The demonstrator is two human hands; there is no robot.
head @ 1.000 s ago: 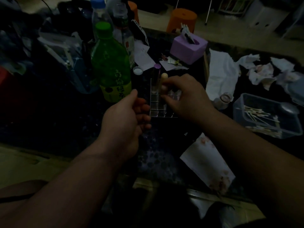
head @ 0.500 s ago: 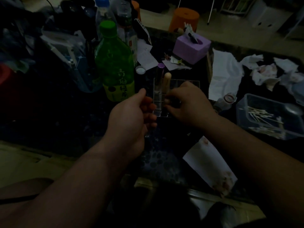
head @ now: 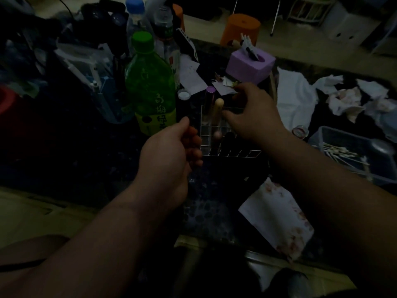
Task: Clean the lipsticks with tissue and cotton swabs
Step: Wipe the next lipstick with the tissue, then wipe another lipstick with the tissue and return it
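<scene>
A dim view looks down on a cluttered dark counter (head: 103, 147). At its middle stands a clear grid rack (head: 231, 152) holding the lipsticks: a purple-capped tube (head: 210, 100) and a cream-capped tube (head: 219, 108) upright in the far-left cells, with a pink round-topped one (head: 217, 136) and a dark one (head: 229, 138) nearer you. Your right hand (head: 255, 114) is over the rack's far right side, fingers loosely spread, thumb tip just beside the cream-capped tube, with nothing visibly grasped. Your left hand (head: 169, 151) hovers just left of the rack with its fingers curled inward; you cannot tell in this light whether it clasps anything. A green bottle (head: 150, 91) stands left of the rack, and a purple tissue box (head: 250, 65) sits toward the far edge. Near the front edge lies a flat stained tissue (head: 277, 218). Toward the right edge, a clear tub (head: 326, 136) holds cotton swabs (head: 339, 151), with crumpled tissues (head: 348, 100) beyond it.
</scene>
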